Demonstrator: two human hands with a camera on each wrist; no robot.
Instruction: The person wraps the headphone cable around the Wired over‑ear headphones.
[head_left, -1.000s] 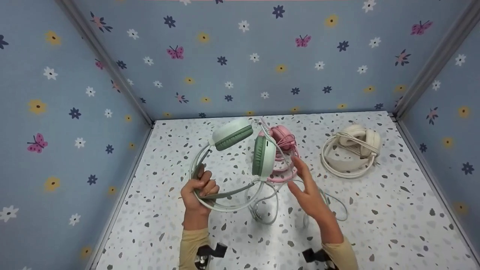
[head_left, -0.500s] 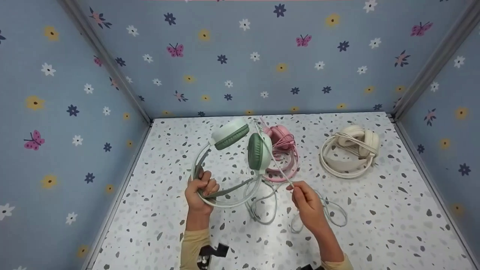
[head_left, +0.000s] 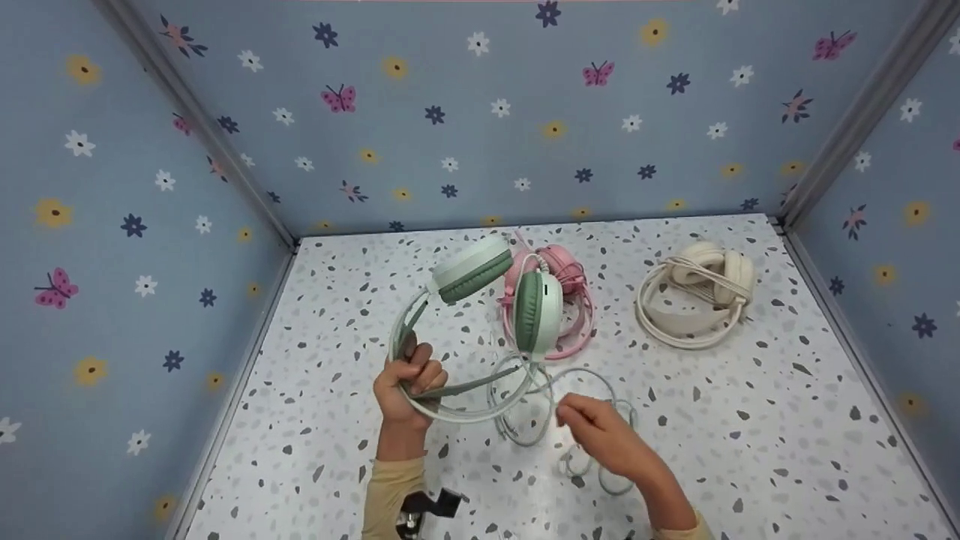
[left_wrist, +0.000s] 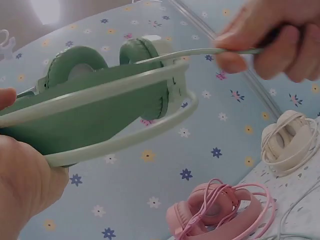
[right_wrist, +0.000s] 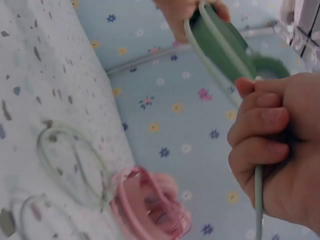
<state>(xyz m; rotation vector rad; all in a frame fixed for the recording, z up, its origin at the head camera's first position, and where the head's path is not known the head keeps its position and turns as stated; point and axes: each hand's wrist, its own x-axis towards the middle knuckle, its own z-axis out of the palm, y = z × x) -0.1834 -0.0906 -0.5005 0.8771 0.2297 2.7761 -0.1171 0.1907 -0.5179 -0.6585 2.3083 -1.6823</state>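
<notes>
My left hand (head_left: 409, 386) grips the headband of mint-green headphones (head_left: 550, 311), raised above the table with both ear cups facing inward. Their green cushions and white outer shells show in the head view. My right hand (head_left: 604, 435) is to the right of the headphones, fingers curled round their thin green cable (right_wrist: 258, 200). In the left wrist view, the cable runs nearly straight from the near ear cup into the right hand. More of it lies in loose loops on the table, below the headphones in the head view.
Pink headphones (head_left: 566, 268), wrapped in their cable, lie behind the green ones on the speckled white table (head_left: 322, 322). Cream headphones (head_left: 694, 322) with a bundled cable lie at the back right. Blue flowered panels (head_left: 480, 135) enclose the table at the back and sides.
My right hand has gone from open fingers near the ear cup to holding the cable, and has moved down toward me. The left hand keeps its grip, and the headphones shift only slightly.
</notes>
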